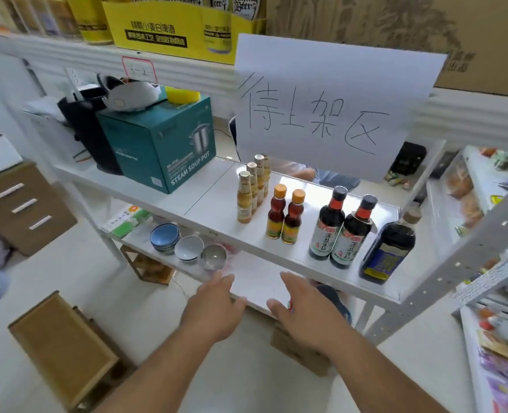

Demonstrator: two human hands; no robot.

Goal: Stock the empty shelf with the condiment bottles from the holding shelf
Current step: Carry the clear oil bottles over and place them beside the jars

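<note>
On the white holding shelf (211, 201) stand several condiment bottles. A row of slim pale-amber bottles (244, 198) runs back from the middle. Two small red-brown bottles with orange caps (285, 217) stand side by side. Two dark soy bottles with red necks (340, 231) stand to their right, and a bigger dark bottle with a blue label (388, 248) is at the far right. My left hand (214, 305) and my right hand (303, 308) hover below the shelf's front edge, fingers relaxed, holding nothing.
A teal soup pot box (163, 144) and a black appliance (82, 126) fill the shelf's left part. A white handwritten sign (321, 108) hangs behind the bottles. Bowls (187, 245) sit on the lower shelf. Wooden boxes (62, 347) stand on the floor; a stocked rack (491, 263) is right.
</note>
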